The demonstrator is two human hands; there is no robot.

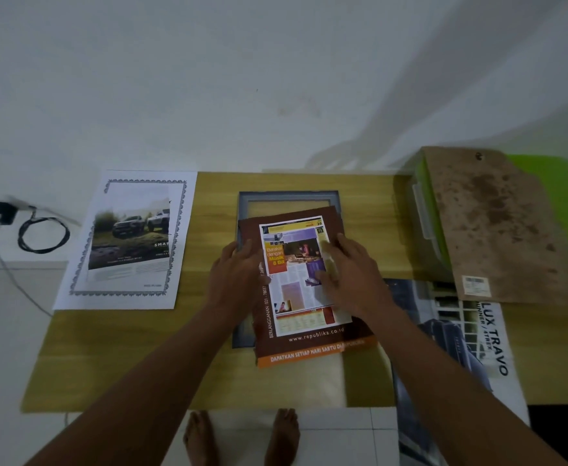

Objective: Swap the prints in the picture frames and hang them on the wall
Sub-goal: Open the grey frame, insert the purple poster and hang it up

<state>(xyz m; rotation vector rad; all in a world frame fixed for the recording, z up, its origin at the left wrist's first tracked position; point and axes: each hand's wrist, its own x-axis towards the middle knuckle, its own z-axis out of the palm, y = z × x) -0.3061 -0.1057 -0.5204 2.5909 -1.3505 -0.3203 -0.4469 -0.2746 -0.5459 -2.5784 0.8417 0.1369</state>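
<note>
On the wooden desk [107, 358] a grey picture frame [288, 196] lies flat, and a brown-and-orange newspaper print [304, 344] sits on top of it, turned a little askew and slid toward the person, so its lower edge overhangs the frame's bottom rail. Both hands are on this sheet. The right hand [350, 274] lies flat on the printed page with its fingers [326, 250] spread and straight, apparently pinning the paper so it cannot slip. The left hand [239, 274] lies along the sheet's left edge, fingers extended over the frame rail. Motion blur makes it hard to tell whether the thumb is hooked under the paper. The pose suits squaring the print to the opening, one hand steadying while the other nudges the edge.

To the left, apart from the frame, a car print [131, 240] rests on a white bordered sheet, probably the one taken out or awaiting its own frame. To the right, a mottled brown backing board [491, 227] leans over a green box [424, 210], set aside within reach for closing the frame. Below it lies another large print [471, 334] with bold lettering. A charger [1, 213] and coiled cable [43, 235] lie off the desk at far left.

The swap looks midway; nothing is hung yet.
</note>
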